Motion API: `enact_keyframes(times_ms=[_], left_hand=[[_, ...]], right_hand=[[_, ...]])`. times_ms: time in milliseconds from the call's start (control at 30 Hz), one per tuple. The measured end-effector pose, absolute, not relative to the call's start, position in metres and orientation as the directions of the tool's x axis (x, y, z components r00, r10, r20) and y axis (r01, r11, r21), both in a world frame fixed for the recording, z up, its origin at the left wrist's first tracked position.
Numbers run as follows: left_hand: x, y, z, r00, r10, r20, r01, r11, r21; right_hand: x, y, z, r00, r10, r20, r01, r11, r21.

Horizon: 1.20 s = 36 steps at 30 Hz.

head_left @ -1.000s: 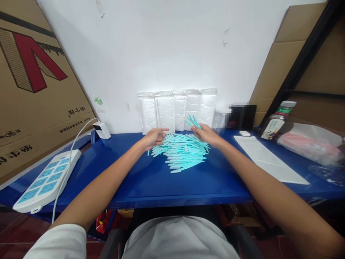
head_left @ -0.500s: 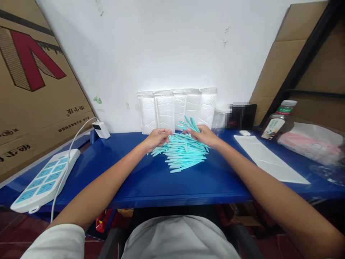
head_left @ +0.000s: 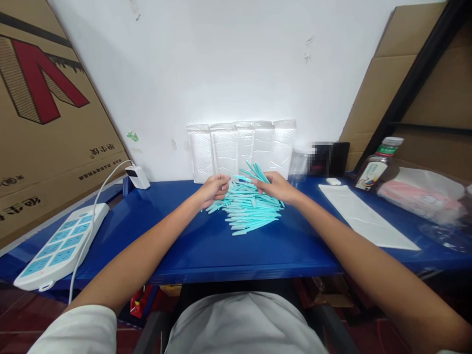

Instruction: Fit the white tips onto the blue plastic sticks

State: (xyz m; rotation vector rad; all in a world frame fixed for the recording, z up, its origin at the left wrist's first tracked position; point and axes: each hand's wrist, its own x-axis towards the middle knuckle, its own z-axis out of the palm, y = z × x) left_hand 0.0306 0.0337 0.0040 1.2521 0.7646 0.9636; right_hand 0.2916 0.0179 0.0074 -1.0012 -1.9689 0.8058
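A heap of slim turquoise eyebrow razors, with paler capped ends, lies on the blue table between my hands. My right hand is closed around a small fanned bunch of razors above the heap's right side. One more razor bridges the gap between both hands. Its left end meets the pinched thumb and forefinger of my left hand, whose other fingers are curled. My right fingertips are at its other end.
White padded mailers lean against the wall behind the heap, and another mailer lies flat at right. Nearby stand a clear jar, a bottle and a plastic bag. A power strip is at left.
A single razor now spans between my hands, its left end at my left fingertips. The bunch in my right hand has tilted left and lowered slightly.
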Motion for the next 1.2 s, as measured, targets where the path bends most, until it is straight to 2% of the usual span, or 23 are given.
enact_keyframes(times_ms=[267, 667, 867, 1200], left_hand=[[0.029, 0.037, 0.004, 0.415, 0.909, 0.045, -0.22, 0.052, 0.974], [0.028, 0.035, 0.004, 0.451, 0.891, 0.045, -0.227, 0.065, 0.972], [0.03, 0.032, 0.005, 0.443, 0.895, 0.05, -0.216, 0.052, 0.975], [0.046, 0.021, -0.004, 0.387, 0.92, 0.051, -0.164, 0.014, 0.986]], right_hand=[[0.291, 0.02, 0.007, -0.296, 0.906, 0.302, 0.283, 0.386, -0.878], [0.291, 0.019, 0.007, -0.331, 0.883, 0.332, 0.275, 0.427, -0.861], [0.293, 0.023, 0.004, -0.343, 0.873, 0.347, 0.315, 0.455, -0.833], [0.281, 0.01, 0.011, -0.381, 0.833, 0.401, 0.288, 0.519, -0.805]])
